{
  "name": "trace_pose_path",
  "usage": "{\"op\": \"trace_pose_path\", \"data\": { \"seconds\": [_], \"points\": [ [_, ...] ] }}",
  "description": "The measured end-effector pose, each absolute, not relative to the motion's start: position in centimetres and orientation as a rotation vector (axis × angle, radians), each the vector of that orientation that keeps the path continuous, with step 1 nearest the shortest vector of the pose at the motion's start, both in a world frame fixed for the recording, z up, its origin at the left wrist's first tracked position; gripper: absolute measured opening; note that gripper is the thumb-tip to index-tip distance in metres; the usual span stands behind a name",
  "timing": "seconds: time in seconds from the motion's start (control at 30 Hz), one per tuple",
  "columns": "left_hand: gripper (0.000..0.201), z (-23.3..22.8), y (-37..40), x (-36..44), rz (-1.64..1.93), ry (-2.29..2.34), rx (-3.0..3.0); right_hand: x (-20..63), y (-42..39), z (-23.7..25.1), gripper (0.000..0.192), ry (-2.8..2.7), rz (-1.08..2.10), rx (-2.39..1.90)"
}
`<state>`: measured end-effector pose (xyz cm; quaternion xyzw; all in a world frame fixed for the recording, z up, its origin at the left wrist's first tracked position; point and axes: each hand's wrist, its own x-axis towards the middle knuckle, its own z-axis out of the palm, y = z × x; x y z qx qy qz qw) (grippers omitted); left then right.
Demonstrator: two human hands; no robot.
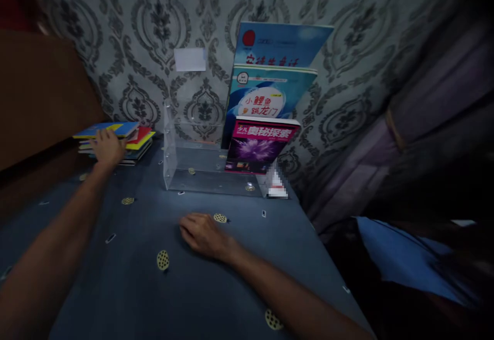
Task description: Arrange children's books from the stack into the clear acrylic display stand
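Head view only, so here goes. Left hand [107,147] is stretched out flat on top of the book stack [133,142] at the far left edge of the table [127,288], fingers spread over the top cover, not curled round anything. Right hand [203,234] rests palm down on the blue cloth, loosely open and holding nothing, with plenty of bare cloth around it. Behind it a clear rack [177,165] stands against the wall with three books stepped on its right side: magenta book [260,147] in front, its left side unfilled. Table's right edge drops off by the curtain [424,124].
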<state>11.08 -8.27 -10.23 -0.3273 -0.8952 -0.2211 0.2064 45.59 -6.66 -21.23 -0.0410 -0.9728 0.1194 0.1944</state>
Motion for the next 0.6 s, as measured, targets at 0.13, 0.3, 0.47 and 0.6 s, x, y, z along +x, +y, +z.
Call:
{"op": "trace_pose_path", "data": {
  "seconds": [0.13, 0.3, 0.47, 0.6],
  "points": [
    [0.067, -9.5, -7.7, 9.4, -0.496, -2.616, -0.932, 45.7, -6.5, -20.6, 0.007, -2.752, 0.344, -0.11],
    [0.065, -9.5, -6.6, 8.2, -0.265, -2.695, -0.874, 45.8, -6.4, -20.4, 0.012, -2.788, 0.3, -0.085],
    [0.063, -9.3, -6.0, 7.7, -0.226, -2.703, -0.848, 45.8, -6.3, -20.7, 0.011, -2.797, 0.279, -0.123],
    [0.06, -9.0, -5.5, 7.9, -0.191, -2.722, -0.861, 45.8, -6.5, -20.9, 0.009, -2.801, 0.233, -0.148]
  ]
}}
